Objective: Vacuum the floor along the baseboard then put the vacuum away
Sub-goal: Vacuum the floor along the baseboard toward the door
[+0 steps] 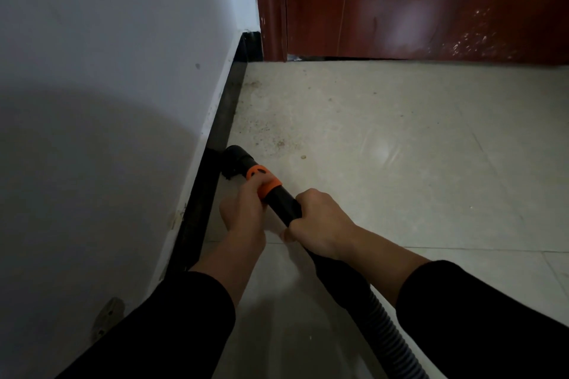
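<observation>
Both hands held the vacuum tube: the left hand curled round its orange collar, nearer the nozzle, the right hand clamped just behind. The nozzle sat against the baseboard, tube slanting in from the right; grit lay farther along the baseboard.

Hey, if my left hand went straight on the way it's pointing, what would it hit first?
Probably the black brush nozzle, directly ahead of your left hand, which grips the orange collar. Just past it stands the black baseboard; the nozzle seems to touch it, though depth is unclear.
</observation>
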The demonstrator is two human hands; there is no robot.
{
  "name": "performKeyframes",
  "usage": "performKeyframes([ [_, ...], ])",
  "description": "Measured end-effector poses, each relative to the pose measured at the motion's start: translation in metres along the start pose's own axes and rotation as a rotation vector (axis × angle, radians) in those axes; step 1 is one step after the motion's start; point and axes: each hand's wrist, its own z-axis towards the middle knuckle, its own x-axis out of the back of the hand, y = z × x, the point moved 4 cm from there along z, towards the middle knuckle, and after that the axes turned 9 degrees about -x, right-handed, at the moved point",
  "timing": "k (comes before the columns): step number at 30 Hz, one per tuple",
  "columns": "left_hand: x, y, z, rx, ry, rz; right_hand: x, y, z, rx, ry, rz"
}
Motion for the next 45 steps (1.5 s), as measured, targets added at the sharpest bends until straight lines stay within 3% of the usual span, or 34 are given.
performKeyframes([
  [20,-0.025,0.000,0.055,-0.027,-0.095,-0.026,0.010,-0.015,0.031,0.002,0.083,-0.047],
  [35,-0.034,-0.010,0.028,-0.025,-0.128,0.012,0.020,0.001,0.007,0.011,0.114,-0.101],
  [45,-0.045,-0.014,0.010,0.002,-0.244,0.012,0.031,0.019,-0.008,-0.007,0.145,-0.082],
])
